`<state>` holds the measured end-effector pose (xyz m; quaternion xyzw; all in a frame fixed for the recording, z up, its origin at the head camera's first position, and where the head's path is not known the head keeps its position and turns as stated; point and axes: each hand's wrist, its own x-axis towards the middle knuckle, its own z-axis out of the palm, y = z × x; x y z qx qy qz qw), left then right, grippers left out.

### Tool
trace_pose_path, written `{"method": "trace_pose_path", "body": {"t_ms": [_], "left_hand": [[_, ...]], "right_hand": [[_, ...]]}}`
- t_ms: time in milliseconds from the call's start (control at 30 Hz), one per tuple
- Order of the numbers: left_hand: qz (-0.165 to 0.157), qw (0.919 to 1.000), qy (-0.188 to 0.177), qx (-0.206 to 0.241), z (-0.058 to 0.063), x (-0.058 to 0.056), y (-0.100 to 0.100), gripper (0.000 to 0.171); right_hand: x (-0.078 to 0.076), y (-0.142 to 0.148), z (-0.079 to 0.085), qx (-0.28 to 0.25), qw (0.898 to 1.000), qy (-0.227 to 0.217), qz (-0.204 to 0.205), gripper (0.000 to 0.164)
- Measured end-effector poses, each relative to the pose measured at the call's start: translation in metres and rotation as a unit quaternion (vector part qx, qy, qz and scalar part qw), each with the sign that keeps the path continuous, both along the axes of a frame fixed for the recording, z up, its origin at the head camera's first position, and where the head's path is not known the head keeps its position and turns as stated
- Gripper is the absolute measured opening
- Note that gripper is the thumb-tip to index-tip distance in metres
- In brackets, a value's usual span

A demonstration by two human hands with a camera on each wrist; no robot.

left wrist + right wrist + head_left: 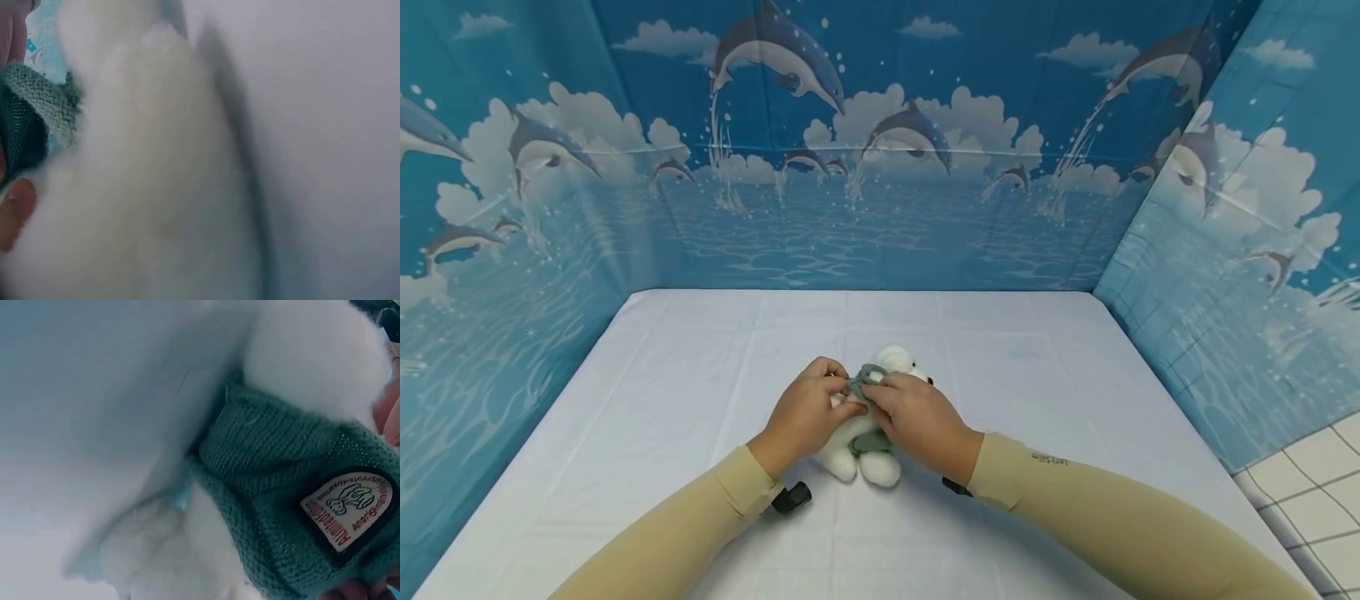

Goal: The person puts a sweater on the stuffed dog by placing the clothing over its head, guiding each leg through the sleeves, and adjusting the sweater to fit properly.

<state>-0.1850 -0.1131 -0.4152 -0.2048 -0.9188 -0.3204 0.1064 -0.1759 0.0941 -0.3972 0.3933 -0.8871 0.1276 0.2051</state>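
Observation:
A white plush toy animal (842, 446) sits on the table with its head turned right. It partly wears a green knitted sweater (269, 462), which bears a sewn patch with printed lettering. My left hand (805, 412) pinches the sweater's edge at the toy's back; in the left wrist view a fingertip (19, 203) lies against the white fur beside a loose knit band (47, 100). With curled fingers, my right hand (921, 412) grips the bunched knit just below the toy's head (895, 358). Both hands hide much of the toy's upper body.
White cloth covers the table (1000, 350). Blue dolphin-print curtains (880, 225) stand along its back and both sides. Black wrist-camera mounts (792, 497) sit under the wrists, close over the cloth. Pale floor tiles (1315, 483) show at the lower right.

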Motion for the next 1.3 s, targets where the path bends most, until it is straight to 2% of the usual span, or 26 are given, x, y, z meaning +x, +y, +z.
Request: {"method": "trace_pose_path", "body": {"t_ms": [167, 267, 367, 433, 500, 567, 633, 700, 800, 867, 1133, 1300], "left_hand": [[0.027, 0.9990, 0.034, -0.011, -0.001, -0.001, 0.004, 0.015], [0.024, 0.9991, 0.019, -0.029, 0.002, -0.002, 0.002, 0.017], [-0.004, 0.9972, -0.054, -0.053, 0.012, -0.006, -0.004, 0.021], [-0.027, 0.9902, -0.121, -0.065, 0.023, -0.010, -0.011, 0.022], [-0.049, 0.9809, -0.180, -0.053, 0.035, -0.013, -0.018, 0.025], [-0.065, 0.9760, -0.206, -0.027, 0.046, -0.017, -0.022, 0.029], [-0.076, 0.9758, -0.205, 0.002, 0.053, -0.020, -0.021, 0.032], [-0.081, 0.9797, -0.183, 0.011, 0.057, -0.024, -0.016, 0.029], [-0.077, 0.9844, -0.158, -0.014, 0.060, -0.027, -0.006, 0.023], [-0.075, 0.9847, -0.152, -0.039, 0.061, -0.028, -0.001, 0.019], [-0.056, 0.9758, -0.200, -0.069, 0.062, -0.031, 0.005, 0.022], [-0.056, 0.9701, -0.216, -0.096, 0.064, -0.034, 0.005, 0.024]], "right_hand": [[0.002, -0.001, -0.003, 0.001, 0.999, 0.028, 0.035, 0.022], [0.002, -0.002, -0.004, 0.001, 0.999, 0.033, 0.041, 0.020], [0.002, -0.002, -0.004, 0.005, 0.999, 0.034, 0.042, 0.020], [0.002, -0.001, -0.004, 0.008, 0.999, 0.033, 0.042, 0.020], [0.001, 0.000, -0.004, 0.011, 0.999, 0.030, 0.044, 0.021], [0.000, 0.000, -0.005, 0.012, 0.998, 0.028, 0.047, 0.021], [-0.001, 0.001, -0.005, 0.009, 0.998, 0.026, 0.051, 0.021], [-0.002, 0.001, -0.006, 0.005, 0.998, 0.024, 0.056, 0.022], [-0.002, 0.002, -0.006, 0.002, 0.998, 0.019, 0.061, 0.025], [-0.002, 0.003, -0.006, 0.003, 0.998, 0.015, 0.064, 0.028], [0.000, 0.007, -0.008, -0.001, 0.998, -0.001, 0.063, 0.026], [0.001, 0.009, -0.012, -0.036, 0.997, -0.058, 0.038, 0.021]]}}
